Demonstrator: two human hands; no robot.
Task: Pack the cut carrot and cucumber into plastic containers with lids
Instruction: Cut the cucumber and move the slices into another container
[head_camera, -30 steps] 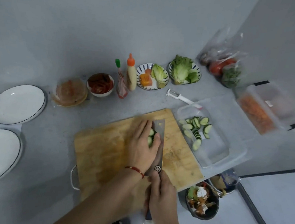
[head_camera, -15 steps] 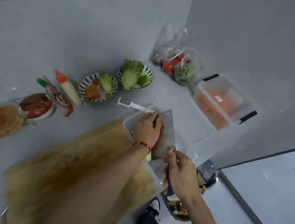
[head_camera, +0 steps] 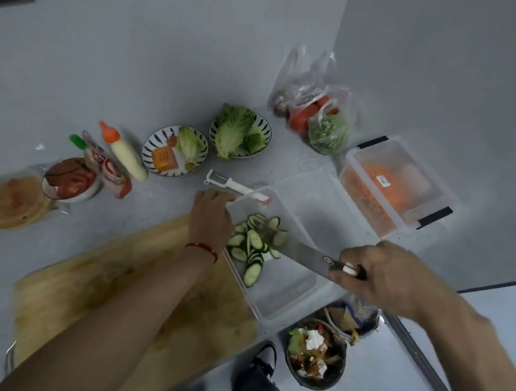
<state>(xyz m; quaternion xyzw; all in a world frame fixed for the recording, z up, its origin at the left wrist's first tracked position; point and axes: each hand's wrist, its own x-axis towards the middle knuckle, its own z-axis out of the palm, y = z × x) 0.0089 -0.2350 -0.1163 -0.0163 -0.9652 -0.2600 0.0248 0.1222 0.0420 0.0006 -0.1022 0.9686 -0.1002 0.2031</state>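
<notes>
At the far left corner of the clear container (head_camera: 275,309), the fingers (head_camera: 225,199) of the left hand (head_camera: 211,219) curl over the rim, steadying it. Right-hand fingers (head_camera: 350,267) are wrapped tight round the handle of a cleaver (head_camera: 300,252), whose blade lies nearly flat over the container, tip among the cucumber slices (head_camera: 254,243). Half a second ago the left hand pressed slices against the raised blade above the container; a second ago both worked on the cutting board (head_camera: 137,281). Now the slices lie heaped in the container's left half, the blade looks bare, and the board looks bare of cucumber, though the arm hides part of it. So the cucumber transfer seems done, and what likely remains is laying the cleaver aside and fitting a lid. Farther right on the tabletop (head_camera: 162,199), a second container (head_camera: 396,188) holds shredded carrot, its lid on.
</notes>
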